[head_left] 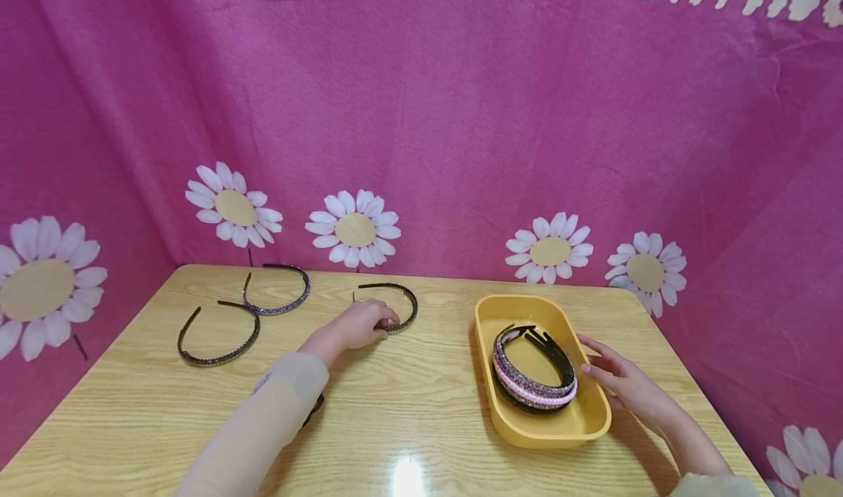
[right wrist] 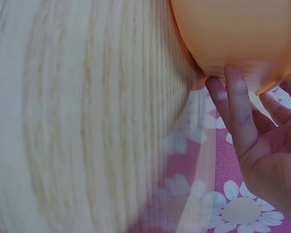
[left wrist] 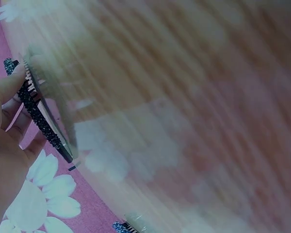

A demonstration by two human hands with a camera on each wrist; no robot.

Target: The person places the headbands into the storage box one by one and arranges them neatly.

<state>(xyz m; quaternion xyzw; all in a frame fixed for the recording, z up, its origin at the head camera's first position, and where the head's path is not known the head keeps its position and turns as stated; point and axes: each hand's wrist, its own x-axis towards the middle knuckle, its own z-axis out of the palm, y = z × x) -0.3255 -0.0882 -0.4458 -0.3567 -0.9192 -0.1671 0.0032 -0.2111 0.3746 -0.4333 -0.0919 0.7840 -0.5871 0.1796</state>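
Note:
My left hand pinches the beaded front of a dark headband near the table's back. The left wrist view shows the thumb and fingers on its black sparkly band, with comb-like teeth along the inner side. My right hand touches the right side of a yellow tray, its fingers fairly straight against the outer wall. Stacked in that tray are several headbands, among them a pink one and a glittery multicoloured one.
On the left of the wooden table lie a blue-purple sparkly headband and a dark one. Part of a dark object shows beside my left sleeve, mostly hidden. A pink cloth with daisies hangs behind the table.

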